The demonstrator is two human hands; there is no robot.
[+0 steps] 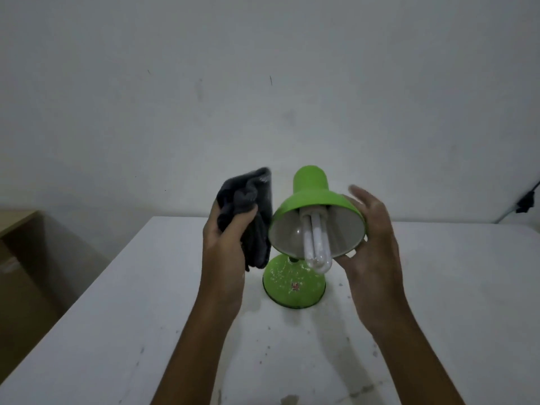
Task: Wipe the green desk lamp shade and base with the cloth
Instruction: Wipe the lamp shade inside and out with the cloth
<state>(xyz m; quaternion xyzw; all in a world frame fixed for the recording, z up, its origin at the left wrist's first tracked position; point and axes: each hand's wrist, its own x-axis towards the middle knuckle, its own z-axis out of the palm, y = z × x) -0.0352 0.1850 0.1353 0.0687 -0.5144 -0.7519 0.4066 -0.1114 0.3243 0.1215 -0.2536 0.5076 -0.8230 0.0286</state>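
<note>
On the white bench (pixel 117 331), mid-width, stands the green metal desk lamp (pixel 295 285). The right hand (pixel 371 229) cups its shade loosely, fingers straight; the left hand (pixel 226 241) clutches the dark grey cloth (pixel 248 211). Hard wiping could tip it or crack the protruding white tube bulb (pixel 317 244).

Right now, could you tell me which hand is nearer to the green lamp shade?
Right. The right hand cups the green metal lamp shade at its right rim, thumb under the edge. The left hand sits apart on its left, holding the dark grey cloth.

Green lamp (pixel 309 197), dark grey cloth (pixel 248 209)
</note>
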